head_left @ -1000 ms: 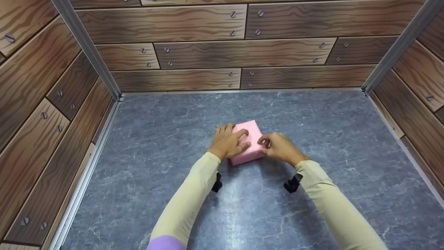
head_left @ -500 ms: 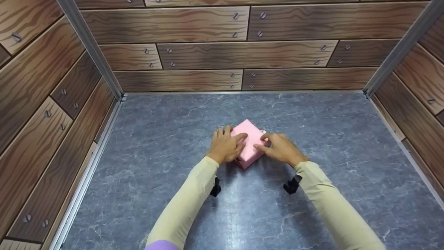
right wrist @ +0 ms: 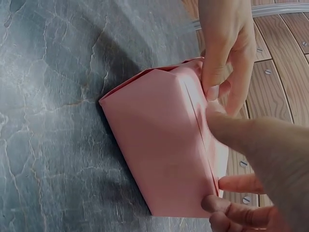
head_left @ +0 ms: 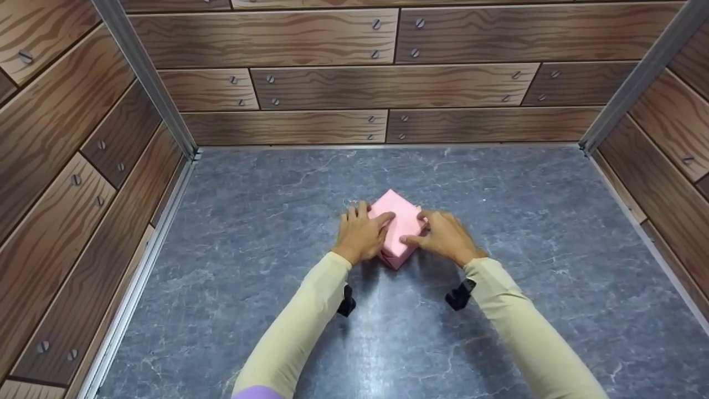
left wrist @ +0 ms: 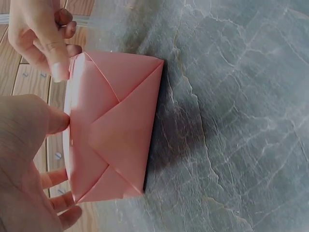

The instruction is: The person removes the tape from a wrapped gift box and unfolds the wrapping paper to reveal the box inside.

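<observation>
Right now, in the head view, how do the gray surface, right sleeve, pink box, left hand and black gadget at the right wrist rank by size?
1. Gray surface
2. Right sleeve
3. Pink box and left hand: too alike to rank, since the fingers hide part of the box
4. Black gadget

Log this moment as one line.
left hand: grips pink package | right hand: grips its other side | pink package: on grey marbled surface, folded flaps showing
</observation>
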`<state>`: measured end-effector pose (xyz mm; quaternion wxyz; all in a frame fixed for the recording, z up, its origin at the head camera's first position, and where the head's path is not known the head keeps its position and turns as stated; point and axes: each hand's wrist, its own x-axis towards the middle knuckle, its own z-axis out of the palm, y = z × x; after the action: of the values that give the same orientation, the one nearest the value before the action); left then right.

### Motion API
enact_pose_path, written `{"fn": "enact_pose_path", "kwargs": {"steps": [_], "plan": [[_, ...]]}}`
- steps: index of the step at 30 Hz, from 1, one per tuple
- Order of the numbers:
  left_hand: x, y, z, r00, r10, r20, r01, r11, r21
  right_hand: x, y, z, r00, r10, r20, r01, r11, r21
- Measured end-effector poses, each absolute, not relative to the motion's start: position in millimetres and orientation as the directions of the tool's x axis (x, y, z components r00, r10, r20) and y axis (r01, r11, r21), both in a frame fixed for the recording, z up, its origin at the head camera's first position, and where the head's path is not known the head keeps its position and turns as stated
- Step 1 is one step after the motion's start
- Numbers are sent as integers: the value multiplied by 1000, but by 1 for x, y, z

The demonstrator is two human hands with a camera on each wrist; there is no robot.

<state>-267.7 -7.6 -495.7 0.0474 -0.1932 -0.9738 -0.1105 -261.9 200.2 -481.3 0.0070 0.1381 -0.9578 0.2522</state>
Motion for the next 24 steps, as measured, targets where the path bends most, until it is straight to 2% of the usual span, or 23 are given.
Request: {"fn": "enact_pose_path", "kwargs": {"steps": [12,16,19,24], "plan": [[-263,-9,-494,-905,380,190,418,878,232,-262,203,-486,-954,-277,113,-294,803,-519],[-264,-9,-494,-908,384,168,416,877,242,-261,205,-486,-960,-260,107,-275,788,-551],[-267,-10,-494,-920,376,105,390,871,300,-261,207,-487,-972,-225,72,-224,776,-590],[-273,-14,-494,-933,360,-9,314,826,468,-262,212,-492,-992,-120,-35,-71,772,-632]]}}
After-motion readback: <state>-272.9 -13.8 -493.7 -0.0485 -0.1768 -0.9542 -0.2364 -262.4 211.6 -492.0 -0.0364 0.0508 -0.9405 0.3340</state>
